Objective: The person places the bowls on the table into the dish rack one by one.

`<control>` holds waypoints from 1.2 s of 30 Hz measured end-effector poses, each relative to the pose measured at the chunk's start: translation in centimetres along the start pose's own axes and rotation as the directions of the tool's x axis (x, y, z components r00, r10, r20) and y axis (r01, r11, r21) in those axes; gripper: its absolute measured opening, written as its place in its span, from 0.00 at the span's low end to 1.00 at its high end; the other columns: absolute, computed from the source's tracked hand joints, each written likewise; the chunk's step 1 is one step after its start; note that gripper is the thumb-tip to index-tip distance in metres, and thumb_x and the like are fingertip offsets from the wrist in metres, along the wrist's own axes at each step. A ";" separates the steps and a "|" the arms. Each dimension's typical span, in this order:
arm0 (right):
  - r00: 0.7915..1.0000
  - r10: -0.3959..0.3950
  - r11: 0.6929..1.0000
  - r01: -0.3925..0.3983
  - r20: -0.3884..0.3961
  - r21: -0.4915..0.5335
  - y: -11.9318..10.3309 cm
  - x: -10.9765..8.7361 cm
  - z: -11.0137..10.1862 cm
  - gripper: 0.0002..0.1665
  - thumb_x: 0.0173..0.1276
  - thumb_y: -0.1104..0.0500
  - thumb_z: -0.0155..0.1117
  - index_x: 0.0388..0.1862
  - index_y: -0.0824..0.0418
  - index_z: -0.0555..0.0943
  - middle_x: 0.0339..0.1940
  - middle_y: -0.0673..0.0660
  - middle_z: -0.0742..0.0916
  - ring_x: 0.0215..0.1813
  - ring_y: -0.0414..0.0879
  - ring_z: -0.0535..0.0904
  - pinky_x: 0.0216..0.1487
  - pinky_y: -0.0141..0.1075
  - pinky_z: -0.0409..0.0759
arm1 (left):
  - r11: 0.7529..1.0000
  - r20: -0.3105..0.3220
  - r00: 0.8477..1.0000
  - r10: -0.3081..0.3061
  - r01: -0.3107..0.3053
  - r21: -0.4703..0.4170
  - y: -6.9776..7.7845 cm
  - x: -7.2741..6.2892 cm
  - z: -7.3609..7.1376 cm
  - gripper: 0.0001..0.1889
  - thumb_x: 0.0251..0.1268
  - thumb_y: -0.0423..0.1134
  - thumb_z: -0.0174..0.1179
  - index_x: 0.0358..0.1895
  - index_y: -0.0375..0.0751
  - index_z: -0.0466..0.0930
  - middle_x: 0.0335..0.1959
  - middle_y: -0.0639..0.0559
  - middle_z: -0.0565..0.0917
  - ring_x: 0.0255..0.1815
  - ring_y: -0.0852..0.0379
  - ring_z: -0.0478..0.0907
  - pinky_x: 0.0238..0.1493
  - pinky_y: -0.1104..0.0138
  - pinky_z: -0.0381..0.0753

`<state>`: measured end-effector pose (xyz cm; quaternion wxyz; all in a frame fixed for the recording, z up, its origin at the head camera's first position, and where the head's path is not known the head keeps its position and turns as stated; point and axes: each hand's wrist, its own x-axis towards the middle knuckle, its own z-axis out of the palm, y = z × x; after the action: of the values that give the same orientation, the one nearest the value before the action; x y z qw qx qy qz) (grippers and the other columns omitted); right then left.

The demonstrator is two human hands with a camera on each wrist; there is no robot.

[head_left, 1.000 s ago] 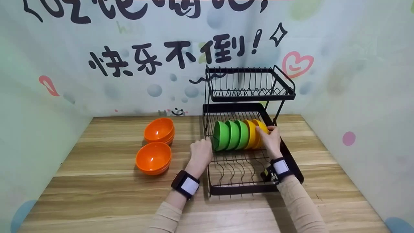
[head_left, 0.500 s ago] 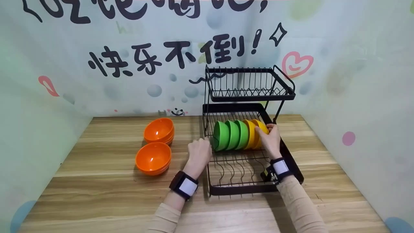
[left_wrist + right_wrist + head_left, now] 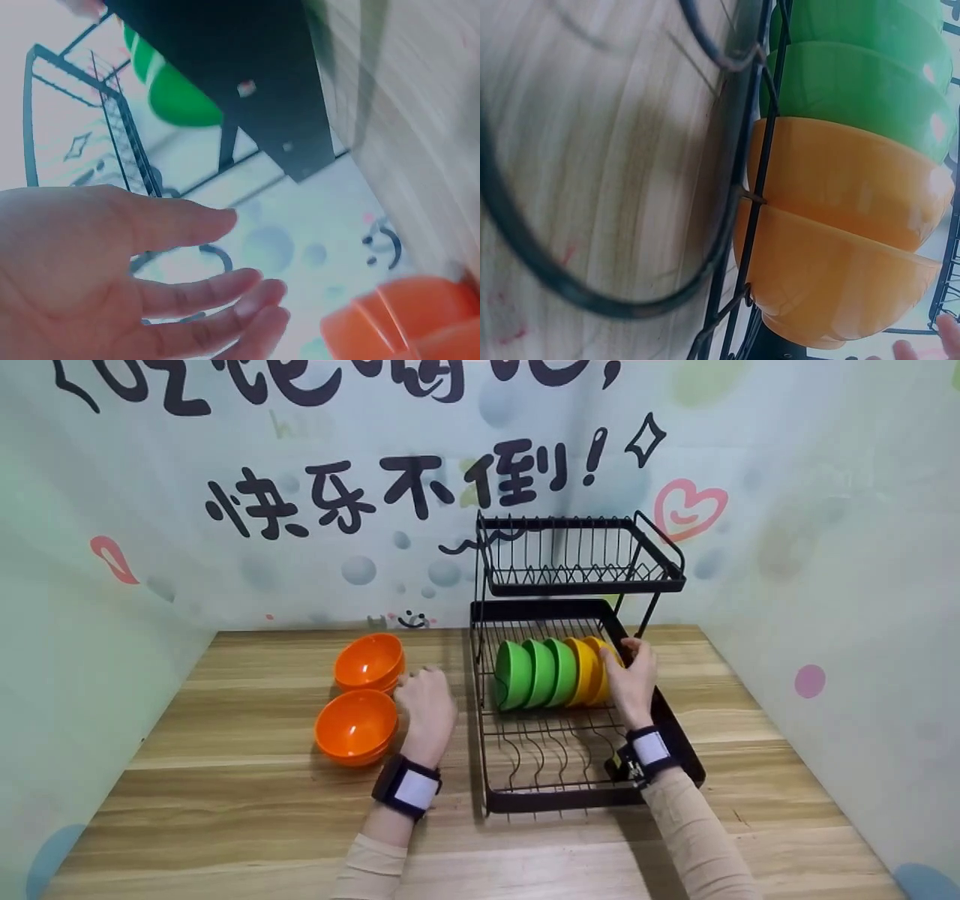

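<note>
Yellow end bowl (image 3: 832,274) nr R fingers (image 3: 950,335)

Downward head, close wrist views — shared bowls (image 3: 513,675)

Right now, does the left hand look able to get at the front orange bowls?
Probably yes: the left hand looks empty and is close to the right side of the front orange bowls, and I see nothing standing between them.
</note>
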<state>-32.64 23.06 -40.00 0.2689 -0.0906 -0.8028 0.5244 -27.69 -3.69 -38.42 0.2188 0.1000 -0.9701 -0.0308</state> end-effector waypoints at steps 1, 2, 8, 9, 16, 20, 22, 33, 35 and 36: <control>1.000 -0.009 1.000 0.009 -0.012 0.007 0.0 0.0 0.0 0.26 0.64 0.56 0.62 0.56 0.68 0.70 0.58 0.67 0.73 0.60 0.57 0.68 0.66 0.46 0.64 | 1.000 -0.001 1.000 -0.014 0.014 0.005 -0.3 0.1 0.0 0.09 0.57 0.36 0.60 0.37 0.34 0.81 0.32 0.42 0.85 0.35 0.47 0.81 0.31 0.62 0.80; 1.000 -0.018 1.000 0.018 -0.023 0.016 -0.1 0.0 0.0 0.25 0.63 0.56 0.63 0.55 0.68 0.71 0.57 0.67 0.74 0.59 0.57 0.68 0.64 0.45 0.64 | 1.000 -0.006 1.000 -0.028 0.028 0.006 -0.6 0.2 0.0 0.09 0.58 0.35 0.58 0.38 0.33 0.82 0.33 0.41 0.85 0.35 0.47 0.82 0.31 0.62 0.81; 0.996 -0.063 0.997 0.066 -0.064 0.047 -0.1 -0.2 0.0 0.22 0.63 0.58 0.63 0.52 0.69 0.72 0.49 0.65 0.74 0.51 0.55 0.69 0.55 0.40 0.65 | 0.988 0.055 0.987 -0.153 0.154 -0.025 -1.8 0.7 0.2 0.12 0.63 0.31 0.51 0.44 0.28 0.80 0.40 0.36 0.83 0.39 0.44 0.81 0.34 0.60 0.81; 0.996 -0.065 0.996 0.069 -0.066 0.054 -0.1 -0.2 0.0 0.22 0.63 0.58 0.63 0.52 0.68 0.72 0.49 0.65 0.74 0.51 0.55 0.69 0.55 0.39 0.65 | 0.985 0.078 0.983 -0.167 0.170 -0.029 -2.0 0.8 0.2 0.12 0.64 0.30 0.50 0.44 0.27 0.80 0.40 0.35 0.83 0.40 0.44 0.81 0.35 0.60 0.81; 0.996 -0.071 0.994 0.076 -0.059 0.079 0.0 -0.1 0.1 0.21 0.64 0.59 0.61 0.51 0.69 0.72 0.48 0.65 0.74 0.52 0.57 0.70 0.56 0.40 0.67 | 0.978 0.170 0.966 -0.197 0.206 -0.040 -2.9 0.9 0.3 0.12 0.65 0.28 0.48 0.38 0.31 0.84 0.36 0.37 0.85 0.38 0.45 0.84 0.33 0.61 0.81; 0.995 -0.079 0.994 0.084 -0.060 0.077 0.0 -0.1 0.1 0.19 0.63 0.59 0.61 0.50 0.69 0.73 0.48 0.65 0.74 0.54 0.59 0.71 0.59 0.42 0.67 | 0.977 0.206 0.958 -0.199 0.211 -0.037 -3.5 0.8 0.4 0.12 0.65 0.29 0.49 0.36 0.34 0.85 0.35 0.41 0.87 0.36 0.48 0.85 0.32 0.62 0.80; 0.995 -0.082 0.993 0.087 -0.060 0.076 -0.1 -0.2 0.1 0.19 0.63 0.60 0.61 0.49 0.69 0.73 0.48 0.65 0.75 0.54 0.59 0.71 0.60 0.43 0.67 | 0.976 0.237 0.951 -0.200 0.215 -0.040 -3.6 0.8 0.4 0.12 0.65 0.30 0.49 0.37 0.34 0.85 0.36 0.42 0.87 0.36 0.48 0.85 0.31 0.63 0.80; 0.997 -0.066 0.995 0.070 -0.046 0.071 -0.2 -0.2 0.1 0.18 0.65 0.59 0.61 0.49 0.69 0.73 0.48 0.65 0.75 0.53 0.55 0.71 0.60 0.43 0.67 | 0.977 0.275 0.943 -0.186 0.207 -0.047 -3.7 0.9 0.1 0.13 0.67 0.30 0.49 0.39 0.34 0.85 0.36 0.41 0.87 0.37 0.49 0.85 0.32 0.63 0.81; 0.997 -0.066 0.995 0.069 -0.043 0.070 -0.1 -0.2 0.1 0.18 0.65 0.59 0.61 0.49 0.69 0.73 0.49 0.65 0.75 0.53 0.56 0.71 0.61 0.43 0.67 | 0.979 0.270 0.945 -0.183 0.201 -0.039 -3.7 0.9 0.0 0.13 0.67 0.30 0.48 0.38 0.34 0.85 0.36 0.42 0.87 0.37 0.49 0.85 0.32 0.63 0.81; 0.997 -0.066 0.995 0.069 -0.042 0.069 -0.1 -0.2 0.1 0.18 0.65 0.59 0.60 0.49 0.69 0.73 0.49 0.65 0.75 0.53 0.56 0.71 0.61 0.43 0.67 | 0.979 0.265 0.947 -0.183 0.199 -0.034 -3.7 0.9 -0.1 0.13 0.68 0.31 0.48 0.38 0.35 0.85 0.36 0.42 0.87 0.36 0.49 0.85 0.32 0.63 0.81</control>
<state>-32.48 22.84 -39.97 0.3053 -0.0642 -0.7810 0.5410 -27.79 -7.46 -38.37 0.0885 0.1820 -0.9748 -0.0942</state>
